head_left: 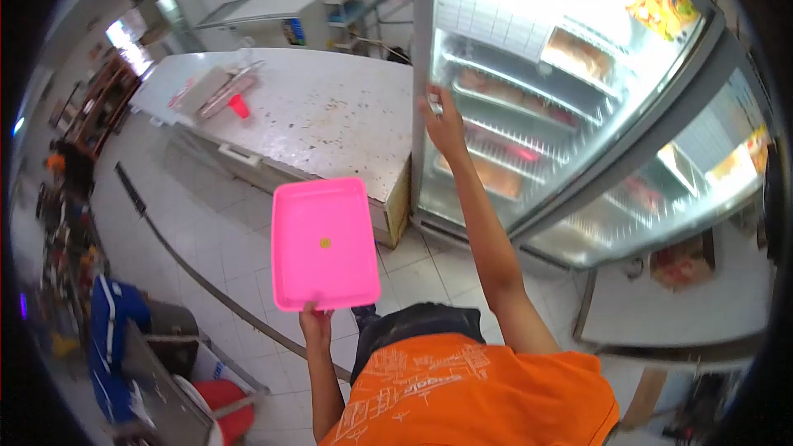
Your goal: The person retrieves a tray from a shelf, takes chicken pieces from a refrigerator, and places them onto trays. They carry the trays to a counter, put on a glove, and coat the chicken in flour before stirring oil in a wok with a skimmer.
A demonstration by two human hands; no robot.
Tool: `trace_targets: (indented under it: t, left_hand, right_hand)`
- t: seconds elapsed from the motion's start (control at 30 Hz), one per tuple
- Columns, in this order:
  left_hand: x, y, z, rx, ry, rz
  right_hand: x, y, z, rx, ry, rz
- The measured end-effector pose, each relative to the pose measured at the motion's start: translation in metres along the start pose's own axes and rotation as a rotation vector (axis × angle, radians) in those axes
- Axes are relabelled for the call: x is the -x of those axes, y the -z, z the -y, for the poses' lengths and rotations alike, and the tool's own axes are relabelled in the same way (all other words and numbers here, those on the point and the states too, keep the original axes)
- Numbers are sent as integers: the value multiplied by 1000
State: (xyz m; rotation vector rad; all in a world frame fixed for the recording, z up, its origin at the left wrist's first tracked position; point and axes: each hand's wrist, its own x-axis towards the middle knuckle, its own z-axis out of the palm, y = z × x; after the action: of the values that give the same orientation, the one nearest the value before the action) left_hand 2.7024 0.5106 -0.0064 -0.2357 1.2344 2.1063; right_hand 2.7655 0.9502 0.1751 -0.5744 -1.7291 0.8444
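My left hand (315, 324) grips the lower edge of a bright pink plastic tray (322, 206), its fingers closed on the rim. The tray bears nothing but a small yellow mark (325, 243) near its middle. My right hand (443, 116) reaches forward to the left edge of the glass door (425, 157) of a lit display fridge, fingers curled at the frame. Blur hides the exact finger contact. Behind the glass, wire shelves (529, 99) carry trays of reddish goods.
A worn white chest freezer (330, 124) stands ahead, with a red cup (239, 106) and packaging (206, 91) on top. A second glass-door fridge (652, 190) adjoins on the right. A white table (686, 306) is at lower right; a red bucket (227, 409) is at lower left.
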Motion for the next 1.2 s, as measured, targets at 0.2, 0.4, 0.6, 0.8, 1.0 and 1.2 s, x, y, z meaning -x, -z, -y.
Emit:
trace_targets:
  t: [0.2,0.4,0.6,0.8,1.0,1.2]
  left_hand:
    - [-139,-21,-81,-75,99,151]
    - [-250,-56,-119,-121,214,281]
    - [-361,-93,-97,-115,347,381]
    - [-417,-142,-75,-246,483,271]
    - [-404,-149,-62,-332,309,371]
    - [-364,-117,-62,-571,310,435]
  right_hand:
    - [-31,-58,-22,62,-124,-274]
    - [-42,-62,-26,-6,-256,-300]
    - [36,-55,39,12,-267,-256]
    - [244,7,99,60,-303,-896]
    - [296,78,204,162,-206,-1380]
    - [331,199,208,311,-222,-1499]
